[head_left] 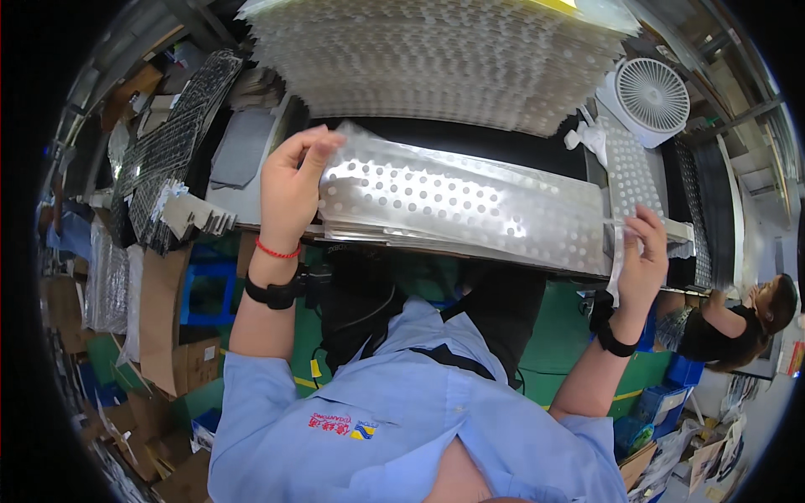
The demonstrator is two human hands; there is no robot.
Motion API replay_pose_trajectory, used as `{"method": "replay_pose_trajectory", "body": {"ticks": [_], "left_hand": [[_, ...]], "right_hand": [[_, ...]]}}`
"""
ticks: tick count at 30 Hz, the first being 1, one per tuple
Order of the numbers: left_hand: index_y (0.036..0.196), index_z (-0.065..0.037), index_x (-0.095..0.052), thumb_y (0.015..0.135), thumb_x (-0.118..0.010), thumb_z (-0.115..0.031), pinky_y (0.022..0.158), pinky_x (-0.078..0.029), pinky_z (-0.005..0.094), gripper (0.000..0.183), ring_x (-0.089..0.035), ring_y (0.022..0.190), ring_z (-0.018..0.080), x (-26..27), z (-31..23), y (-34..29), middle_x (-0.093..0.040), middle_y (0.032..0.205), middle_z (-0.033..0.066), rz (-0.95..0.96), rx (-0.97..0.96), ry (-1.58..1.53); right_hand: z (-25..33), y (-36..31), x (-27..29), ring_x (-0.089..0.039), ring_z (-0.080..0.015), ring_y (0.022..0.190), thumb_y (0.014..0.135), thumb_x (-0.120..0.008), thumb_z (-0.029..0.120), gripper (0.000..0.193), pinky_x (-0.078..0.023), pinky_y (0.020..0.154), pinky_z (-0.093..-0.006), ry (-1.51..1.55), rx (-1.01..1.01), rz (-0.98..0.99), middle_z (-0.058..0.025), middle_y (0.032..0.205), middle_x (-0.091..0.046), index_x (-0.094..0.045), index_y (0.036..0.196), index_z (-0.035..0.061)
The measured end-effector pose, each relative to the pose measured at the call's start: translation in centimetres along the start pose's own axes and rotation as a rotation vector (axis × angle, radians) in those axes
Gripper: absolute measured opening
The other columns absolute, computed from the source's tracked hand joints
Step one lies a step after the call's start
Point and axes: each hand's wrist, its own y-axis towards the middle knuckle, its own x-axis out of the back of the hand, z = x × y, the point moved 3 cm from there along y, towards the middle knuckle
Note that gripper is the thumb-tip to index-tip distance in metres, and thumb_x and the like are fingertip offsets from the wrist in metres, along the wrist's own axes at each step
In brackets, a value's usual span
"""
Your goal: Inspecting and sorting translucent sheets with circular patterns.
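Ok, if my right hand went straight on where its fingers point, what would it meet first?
Most likely the pale dotted strip just ahead of your right hand; depth is unclear here, so I can't tell whether the fingers already touch it.

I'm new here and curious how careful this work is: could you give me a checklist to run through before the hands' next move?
1. Left hand at the dotted sheet: ok, thumb and fingers are at its upper left corner.
2. Right hand gripping the pale strip: cannot tell; it is beside the sheet's right end, but the grip is unclear.
3. Layers under the sheet lined up: not ok, their front edges look uneven.
4. Tall stack apart from both hands: ok.
5. White fan switched off: cannot tell.
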Motion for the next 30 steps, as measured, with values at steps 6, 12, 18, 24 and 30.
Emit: {"method": "replay_pose_trajectory", "body": {"ticks": [6, 12, 18, 24, 30], "left_hand": [[0.088, 0.0, -0.063, 0.092, -0.063, -0.032, 0.066, -0.042, 0.0193, 0.032, -0.052, 0.071, 0.0049, 1.3, -2.5, 1.5, -0.062, 0.08, 0.0005, 0.028, -0.146, -0.111], [0.1, 0.001, -0.062, 0.093, -0.062, -0.027, 0.062, -0.041, 0.0175, 0.029, -0.049, 0.068, 0.0033, 0.4, 1.5, 2.8, -0.057, 0.075, -0.0033, 0.167, 0.175, -0.113], [0.127, 0.006, -0.051, 0.094, -0.06, -0.021, 0.073, -0.044, 0.0221, 0.044, -0.051, 0.08, 0.0065, 0.9, 1.7, -0.3, -0.058, 0.09, 0.0018, 0.293, 0.388, 0.044], [0.127, 0.005, -0.05, 0.092, -0.06, -0.013, 0.077, -0.046, 0.0233, 0.04, -0.054, 0.088, 0.0082, 0.8, -0.5, -2.0, -0.058, 0.104, 0.0034, 0.269, 0.154, 0.277], [0.124, 0.005, -0.048, 0.089, -0.06, -0.005, 0.078, -0.05, 0.0228, 0.038, -0.06, 0.09, 0.0103, -0.1, -1.6, -1.9, -0.06, 0.107, 0.0078, 0.258, 0.209, -0.192]], "right_hand": [[1.5, 0.1, 0.8, -0.059, -0.0102, 0.08, 0.092, -0.056, 0.001, 0.018, -0.047, 0.073, -0.0215, 0.37, -0.216, -0.206, -0.0063, 0.096, -0.063, -0.06, 0.109, -0.0039], [-0.8, -1.4, -1.6, -0.048, -0.0041, 0.06, 0.091, -0.06, 0.004, 0.028, -0.036, 0.051, -0.018, 0.389, -0.603, 0.094, -0.0016, 0.083, -0.057, -0.056, 0.117, -0.0044], [-2.7, -2.8, -2.5, -0.049, -0.0075, 0.071, 0.09, -0.062, 0.012, 0.034, -0.041, 0.062, -0.0215, 0.214, -0.553, 0.125, -0.0026, 0.086, -0.058, -0.057, 0.12, -0.0038], [-0.4, -3.0, -3.2, -0.049, -0.0159, 0.087, 0.086, -0.066, 0.019, 0.039, -0.043, 0.077, -0.0296, -0.049, -0.399, 0.13, -0.0098, 0.101, -0.057, -0.059, 0.118, -0.0014], [0.0, -3.3, -3.7, -0.049, -0.0175, 0.09, 0.085, -0.066, 0.016, 0.043, -0.043, 0.079, -0.0306, -0.055, -0.395, 0.128, -0.0111, 0.108, -0.055, -0.055, 0.124, 0.0003]]}}
